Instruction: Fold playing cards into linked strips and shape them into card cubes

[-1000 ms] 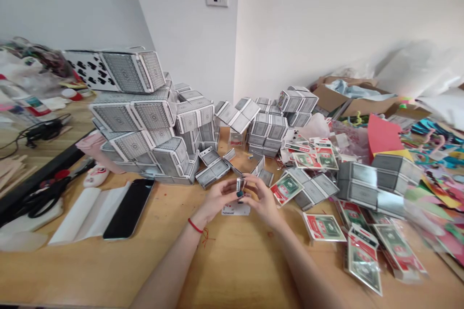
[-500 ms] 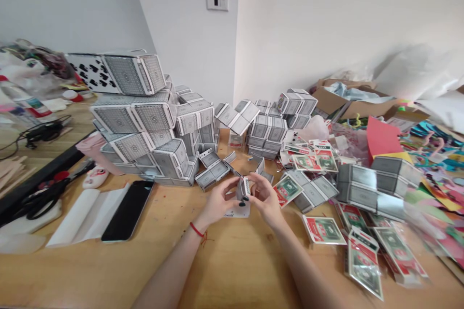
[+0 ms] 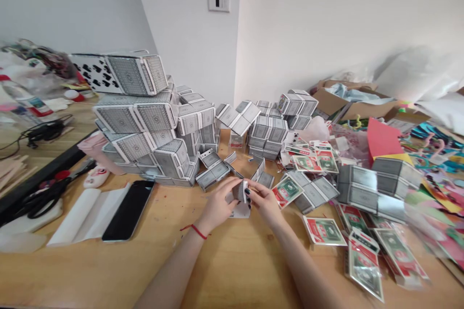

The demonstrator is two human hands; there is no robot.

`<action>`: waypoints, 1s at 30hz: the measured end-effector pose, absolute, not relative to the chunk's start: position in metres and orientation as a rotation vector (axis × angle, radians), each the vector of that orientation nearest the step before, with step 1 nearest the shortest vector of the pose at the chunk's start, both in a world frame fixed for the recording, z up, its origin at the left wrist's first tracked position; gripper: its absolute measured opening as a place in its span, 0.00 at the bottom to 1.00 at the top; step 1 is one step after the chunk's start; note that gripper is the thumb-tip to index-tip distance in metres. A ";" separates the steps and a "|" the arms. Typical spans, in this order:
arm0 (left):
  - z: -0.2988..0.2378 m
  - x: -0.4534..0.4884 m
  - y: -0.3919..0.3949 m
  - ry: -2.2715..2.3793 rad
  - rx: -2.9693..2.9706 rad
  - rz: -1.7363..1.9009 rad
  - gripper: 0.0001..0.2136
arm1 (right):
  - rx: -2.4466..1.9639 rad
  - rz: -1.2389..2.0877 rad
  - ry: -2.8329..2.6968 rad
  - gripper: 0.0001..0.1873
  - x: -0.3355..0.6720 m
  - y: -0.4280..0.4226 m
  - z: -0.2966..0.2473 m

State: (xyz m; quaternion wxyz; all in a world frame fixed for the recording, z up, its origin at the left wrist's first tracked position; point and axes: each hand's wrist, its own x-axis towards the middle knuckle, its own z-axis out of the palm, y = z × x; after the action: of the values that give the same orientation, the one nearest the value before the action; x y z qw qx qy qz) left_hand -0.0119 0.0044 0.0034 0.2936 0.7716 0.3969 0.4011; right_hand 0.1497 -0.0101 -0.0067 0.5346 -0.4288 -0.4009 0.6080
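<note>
Between my two hands is a small folded playing card [image 3: 239, 190] with a grey patterned back, held up off the table. My left hand [image 3: 219, 205] grips it from the left, fingers closed round it. My right hand [image 3: 263, 201], with dark nails, pinches its right edge. Under the hands a white card [image 3: 240, 211] lies on the table, partly covered. Just beyond are folded card pieces [image 3: 213, 174]. To the left rises a stack of blocks [image 3: 152, 120] made of folded cards, and a smaller block stack [image 3: 267, 130] stands behind to the right.
A black phone [image 3: 128, 211] lies on the left beside white paper [image 3: 78, 217] and black scissors [image 3: 50, 195]. Red and green card boxes [image 3: 324, 231] are scattered at right, near more folded card blocks [image 3: 362, 186]. A cardboard box [image 3: 357, 106] stands against the wall.
The folded card has turned slightly in my hands. My right fingers have shifted along its edge, and my left hand has rolled a little over it.
</note>
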 end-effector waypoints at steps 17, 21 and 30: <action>0.000 -0.009 0.000 1.086 2.160 1.020 0.28 | -1.298 1.097 -1.252 0.19 0.147 -0.012 -0.008; -0.002 -0.008 0.000 1.088 2.204 1.037 0.28 | -1.433 0.776 -1.374 0.21 0.143 -0.015 -0.014; -0.002 -0.010 0.003 1.099 2.238 1.030 0.27 | -1.423 0.756 -1.533 0.20 0.144 -0.019 -0.009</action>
State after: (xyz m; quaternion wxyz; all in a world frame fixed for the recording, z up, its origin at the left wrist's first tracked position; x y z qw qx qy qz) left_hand -0.0100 0.0033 -0.0017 0.2202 0.8092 0.3974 0.3726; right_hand 0.1437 -0.0192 -0.0095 0.4429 -0.5735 -0.6181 0.3047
